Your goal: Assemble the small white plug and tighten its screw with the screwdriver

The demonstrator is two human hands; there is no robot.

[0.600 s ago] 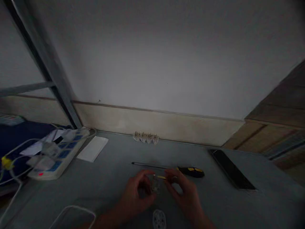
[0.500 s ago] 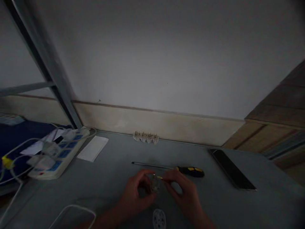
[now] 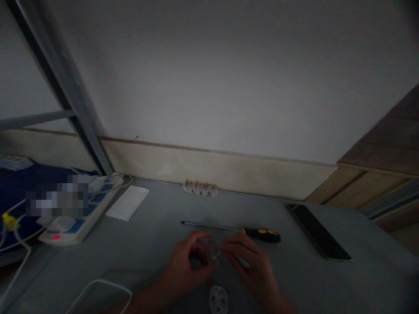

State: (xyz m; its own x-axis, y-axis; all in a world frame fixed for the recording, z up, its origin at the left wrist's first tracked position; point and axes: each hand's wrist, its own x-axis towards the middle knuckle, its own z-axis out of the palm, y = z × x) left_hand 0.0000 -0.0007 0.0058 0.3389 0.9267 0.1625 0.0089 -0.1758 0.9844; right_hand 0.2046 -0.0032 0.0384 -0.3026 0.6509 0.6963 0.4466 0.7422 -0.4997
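My left hand (image 3: 183, 266) is closed round a small, clear, cup-like plastic part (image 3: 213, 249), thumb below and index finger above. At its right side, my right hand (image 3: 251, 262) has its fingertips pinched together against or very near the rim. What those fingertips hold, if anything, is hidden. Below the hands, near the bottom edge, lies a white oval plastic piece with holes (image 3: 218, 300). Just beyond the hands rests a screwdriver (image 3: 262, 234) with a black and yellow handle, its shaft pointing left.
Several small clear parts with metal pins (image 3: 200, 188) stand in a row by the wall. A black phone (image 3: 319, 232) lies at the right. Toward the left are a folded white paper (image 3: 128, 203), a power strip (image 3: 78, 233) with plugs, and a looping white cable (image 3: 109, 283).
The small yellowish piece at my right fingertips no longer shows. My right fingers have moved slightly closer to the clear part. My left hand stays nearly still, and the picture is brighter.
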